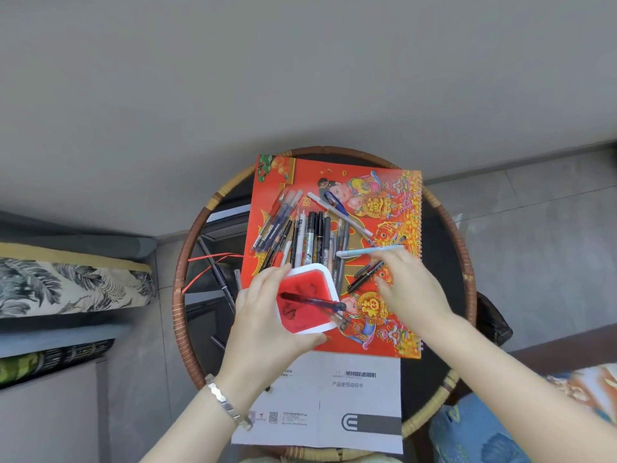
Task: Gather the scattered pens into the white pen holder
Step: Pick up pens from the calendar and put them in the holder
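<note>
Work surface: round glass-topped table with a woven rattan rim [187, 262]; a red, gold-printed spiral-bound calendar [394, 339] lies on it, with a white printed instruction sheet [350, 396] nearer the person.
Holder: white square plastic pen holder [329, 277], lifted off the table and tilted so its open mouth faces the camera; the inside glows red.
Holder contents: one dark pen with a red section [310, 300] lies across the opening; any others cannot be made out.
Loose pens: dense pile of black, grey and clear-barrelled pens [307, 235] on the calendar just beyond the holder; two more dark pens [222, 282] lie off the calendar on the glass to the left.
Risk 1: the holder is tilted, so the pen inside could slide out over the rim if the tilt grows.
Risk 2: the round barrels on the glossy calendar may roll when one is drawn from the pile, possibly toward the table edge.
Risk 3: the pens on the dark glass are easy to overlook.
Left hand [263, 315]: wraps the holder from the left, thumb over the near rim and fingers curled round its upper corner, in a firm grasp; wrist carries a silver bracelet [227, 404].
Right hand [410, 289]: palm down over the calendar, fingertips pinching the end of a pale blue pen [364, 252] that lies roughly level.
Stage, judged: early; most pens are not yet gathered.
</note>
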Action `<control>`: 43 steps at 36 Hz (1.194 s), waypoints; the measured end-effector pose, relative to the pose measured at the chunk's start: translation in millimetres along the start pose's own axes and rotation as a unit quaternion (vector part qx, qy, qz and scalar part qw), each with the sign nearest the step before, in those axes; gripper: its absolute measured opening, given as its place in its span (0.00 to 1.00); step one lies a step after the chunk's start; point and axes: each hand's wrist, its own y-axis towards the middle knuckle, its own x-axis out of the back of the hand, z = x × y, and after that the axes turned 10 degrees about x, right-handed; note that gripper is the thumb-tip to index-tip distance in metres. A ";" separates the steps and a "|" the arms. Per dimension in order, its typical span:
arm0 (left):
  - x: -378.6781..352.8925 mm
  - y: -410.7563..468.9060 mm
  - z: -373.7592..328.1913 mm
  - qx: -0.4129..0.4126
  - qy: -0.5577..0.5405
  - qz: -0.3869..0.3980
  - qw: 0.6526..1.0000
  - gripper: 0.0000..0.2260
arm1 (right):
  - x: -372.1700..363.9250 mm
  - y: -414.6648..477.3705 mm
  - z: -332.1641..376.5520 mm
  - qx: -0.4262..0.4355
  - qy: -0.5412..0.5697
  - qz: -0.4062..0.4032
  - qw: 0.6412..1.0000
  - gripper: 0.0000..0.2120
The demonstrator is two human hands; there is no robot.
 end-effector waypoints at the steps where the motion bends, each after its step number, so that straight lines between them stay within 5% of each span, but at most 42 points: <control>1: 1.1 1.8 0.4 0.002 0.000 -0.004 1.000 0.42 | -8.4 10.2 -11.3 0.008 -0.013 0.015 1.000 0.23; 6: 4.5 8.5 4.1 0.010 0.006 -0.025 1.000 0.42 | -39.3 46.4 -48.9 0.089 -0.142 0.083 0.982 0.32; 11: 6.1 8.3 11.4 0.023 0.010 -0.032 0.999 0.43 | -54.6 47.3 -66.4 0.105 -0.221 0.112 0.963 0.17; 21: -0.8 0.7 18.0 0.055 0.004 -0.016 0.998 0.43 | -64.3 28.7 -78.2 0.127 -0.214 0.145 0.958 0.15; 24: -2.3 -1.2 18.2 0.057 0.003 -0.013 0.998 0.43 | -52.4 24.0 -61.0 0.106 -0.137 0.124 0.977 0.11; 27: -2.3 -2.9 17.6 0.053 0.004 -0.010 0.999 0.42 | -29.6 8.5 -32.9 0.045 0.093 -0.003 0.995 0.08; 30: -3.1 -4.8 15.3 0.050 0.006 -0.005 0.999 0.42 | 7.6 -14.3 2.1 -0.015 0.330 -0.141 0.933 0.03; 33: -4.9 -6.8 10.1 0.039 0.017 0.001 0.999 0.43 | 37.4 -36.8 31.1 -0.001 0.448 -0.225 0.865 0.07; 39: -9.6 -14.8 -7.8 -0.004 0.041 0.025 0.999 0.43 | 17.9 -53.7 58.5 -0.011 0.507 -0.205 0.837 0.11; 43: -12.9 -17.7 -15.8 -0.034 0.060 0.025 0.997 0.42 | -2.9 -53.9 58.1 0.000 0.384 -0.229 0.895 0.16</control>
